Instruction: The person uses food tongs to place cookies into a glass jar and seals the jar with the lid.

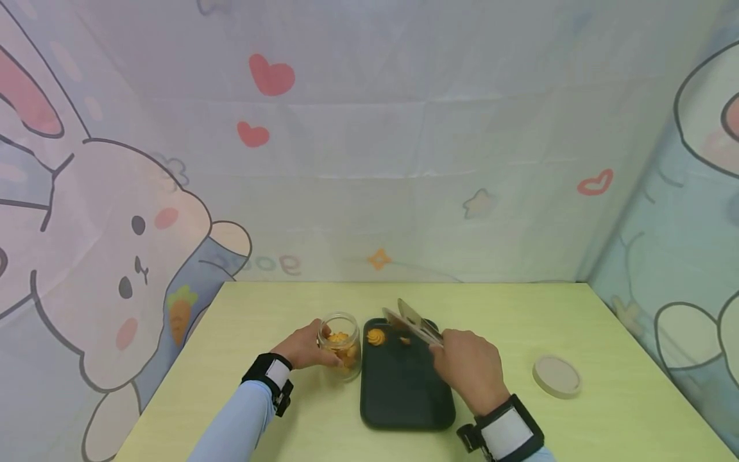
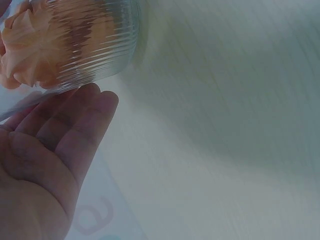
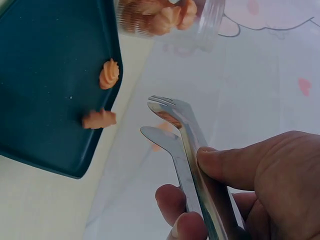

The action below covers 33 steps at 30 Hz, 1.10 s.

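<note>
My left hand (image 1: pixel 306 348) holds a clear glass jar (image 1: pixel 355 368) upright at the left side of a dark tray (image 1: pixel 407 398). Orange swirl-shaped cookies (image 2: pixel 35 47) fill part of the jar. In the left wrist view, the fingers (image 2: pixel 82 122) lie along the ribbed glass. Metal tongs (image 3: pixel 192 150) are gripped in my right hand (image 1: pixel 470 366), thumb on one arm and fingers on the other. Their tips stand apart above the tray's far end, with nothing between them. One swirl cookie (image 3: pixel 109 74) and another cookie (image 3: pixel 99 119) lie on the tray near its far edge.
A round pale lid (image 1: pixel 557 376) lies on the light yellow table (image 1: pixel 606 423), to the right of my right hand. Behind the table hangs a cloth backdrop (image 1: pixel 404 141) printed with a rabbit, hearts and stars.
</note>
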Available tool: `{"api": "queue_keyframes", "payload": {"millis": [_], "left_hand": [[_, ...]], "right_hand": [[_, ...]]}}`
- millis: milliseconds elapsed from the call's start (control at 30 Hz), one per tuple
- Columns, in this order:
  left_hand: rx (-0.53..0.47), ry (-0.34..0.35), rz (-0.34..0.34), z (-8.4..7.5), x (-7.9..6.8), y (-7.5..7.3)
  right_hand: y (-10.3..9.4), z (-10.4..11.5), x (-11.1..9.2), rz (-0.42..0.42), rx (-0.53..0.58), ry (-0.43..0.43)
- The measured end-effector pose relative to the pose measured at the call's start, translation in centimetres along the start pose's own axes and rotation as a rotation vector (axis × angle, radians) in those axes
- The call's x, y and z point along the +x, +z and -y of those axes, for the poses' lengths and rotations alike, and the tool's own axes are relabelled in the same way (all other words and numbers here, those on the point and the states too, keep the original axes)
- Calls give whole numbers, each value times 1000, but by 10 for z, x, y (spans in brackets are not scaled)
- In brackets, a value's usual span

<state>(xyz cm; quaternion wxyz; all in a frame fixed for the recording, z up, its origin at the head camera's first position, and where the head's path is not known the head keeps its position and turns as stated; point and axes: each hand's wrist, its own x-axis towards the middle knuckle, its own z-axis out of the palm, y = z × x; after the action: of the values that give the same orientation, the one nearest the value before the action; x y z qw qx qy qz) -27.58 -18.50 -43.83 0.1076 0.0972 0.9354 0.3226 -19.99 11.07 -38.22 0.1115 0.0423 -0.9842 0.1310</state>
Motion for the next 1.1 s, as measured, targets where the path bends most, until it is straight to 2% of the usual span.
{"api": "queue_keyframes", "payload": {"millis": [133,367,500,800,1100], "left_hand": [[2,1,0,2,2,1],[4,3,7,3,3,2],[2,1,5,2,3,1],[-2,15,6,7,5,3],[-3,28,0,7,4,2]], "right_hand": [[2,-3,0,11,-11,8],[16,-17,-1,114,4,68],[27,-22,-1,137,0,80],[39,-23,1,74,-44,34],[33,-20,-1,51,-51,23]]}}
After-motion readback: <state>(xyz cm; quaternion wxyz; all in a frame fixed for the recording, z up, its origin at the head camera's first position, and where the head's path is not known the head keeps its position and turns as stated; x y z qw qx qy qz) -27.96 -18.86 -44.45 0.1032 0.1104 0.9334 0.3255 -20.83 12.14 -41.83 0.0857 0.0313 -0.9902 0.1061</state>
